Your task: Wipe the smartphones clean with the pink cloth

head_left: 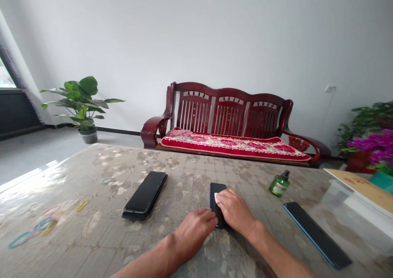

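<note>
A black phone point(217, 190) lies face up on the patterned table point(190, 175), just ahead of me. My right hand point(233, 209) rests on top of it, fingers pressed together on a small white cloth or tissue point(216, 197) against the screen. My left hand point(195, 231) is curled at the phone's near left edge and touches it. A second black phone point(145, 194) lies to the left. A third, longer phone with a blue edge point(316, 233) lies to the right.
A small green spray bottle point(280, 184) stands right of the middle phone. Coloured rubber bands point(46, 224) lie scattered at the table's left. A clear box and a board point(362, 190) sit at the right edge. A red wooden bench point(230, 126) and potted plants stand behind.
</note>
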